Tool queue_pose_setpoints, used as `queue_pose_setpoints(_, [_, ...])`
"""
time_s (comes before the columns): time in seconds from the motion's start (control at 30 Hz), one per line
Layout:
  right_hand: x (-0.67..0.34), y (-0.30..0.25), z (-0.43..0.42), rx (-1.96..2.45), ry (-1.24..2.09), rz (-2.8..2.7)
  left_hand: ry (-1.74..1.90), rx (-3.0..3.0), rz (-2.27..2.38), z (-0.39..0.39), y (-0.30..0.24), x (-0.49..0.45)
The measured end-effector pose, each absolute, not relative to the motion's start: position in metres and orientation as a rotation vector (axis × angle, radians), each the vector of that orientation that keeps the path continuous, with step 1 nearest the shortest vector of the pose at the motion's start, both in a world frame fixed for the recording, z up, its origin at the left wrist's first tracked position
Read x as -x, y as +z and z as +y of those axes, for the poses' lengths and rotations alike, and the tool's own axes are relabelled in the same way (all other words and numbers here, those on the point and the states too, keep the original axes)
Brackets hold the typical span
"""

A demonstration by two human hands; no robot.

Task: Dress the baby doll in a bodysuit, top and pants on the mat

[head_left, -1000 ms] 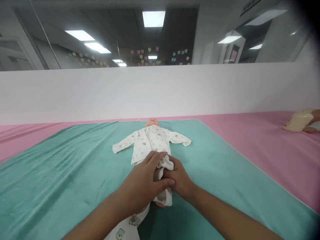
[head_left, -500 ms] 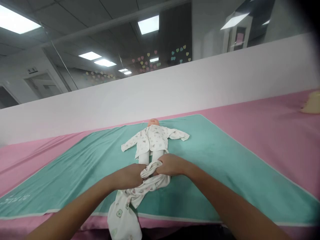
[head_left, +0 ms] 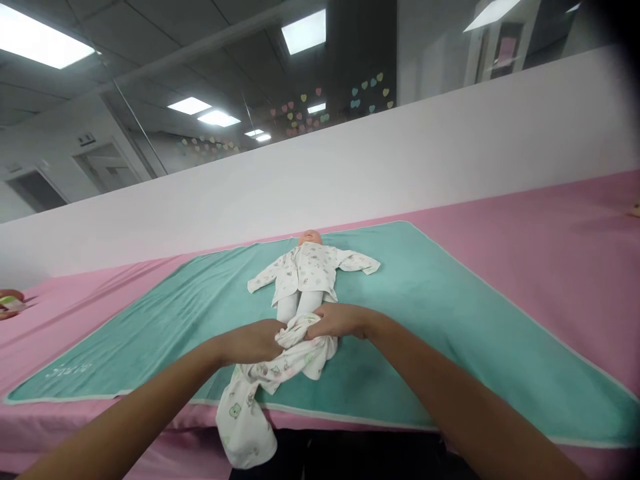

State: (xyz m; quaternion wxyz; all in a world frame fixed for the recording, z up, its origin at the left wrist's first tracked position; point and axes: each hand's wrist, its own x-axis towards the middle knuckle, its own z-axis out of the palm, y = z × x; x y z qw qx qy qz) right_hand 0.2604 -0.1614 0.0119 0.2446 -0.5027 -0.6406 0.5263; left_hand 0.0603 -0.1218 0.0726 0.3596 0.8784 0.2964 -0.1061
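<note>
A baby doll's head (head_left: 310,237) lies at the far end of a teal mat. Its white printed jacket (head_left: 305,270) has both sleeves spread, and plain white legs (head_left: 297,305) show below the hem. My left hand (head_left: 250,341) and my right hand (head_left: 340,321) both grip a bunched, white printed baby garment (head_left: 300,357) at the doll's lower legs. The doll's feet are hidden under the cloth. A long printed part of the garment (head_left: 243,420) trails toward me over the mat's near edge.
The teal mat (head_left: 440,313) lies on a long pink-covered table (head_left: 550,227), backed by a low white wall (head_left: 320,180). A small reddish object (head_left: 10,303) sits at the far left, and a small cream item (head_left: 636,211) shows at the right edge.
My hands have moved apart and toward me, drawing the bunched garment down from the doll's legs, which now show. The view has tilted, and the cream item at the right has nearly left the frame.
</note>
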Motion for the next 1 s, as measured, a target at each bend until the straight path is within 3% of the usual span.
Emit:
queue_pose_setpoints(0.33, [-0.269, 0.02, -0.164, 1.241, 1.577, -1.912, 0.316, -2.428, 1.017, -0.154, 0.065, -0.055])
queue_pose_setpoints(0.77, [-0.262, 0.029, -0.169, 1.154, 1.516, -1.938, 0.386, -1.517, 0.897, -0.158, 0.066, -0.053])
queue_pose_setpoints(0.87, [-0.259, 0.027, -0.169, 1.312, 1.584, -2.02, 0.269, -1.585, 0.873, -0.157, 0.056, -0.05])
queue_pose_setpoints(1.0, [-0.257, 0.016, -0.164, 1.623, 1.383, -2.096, 0.173, -1.949, 0.988, -0.146, 0.042, -0.045])
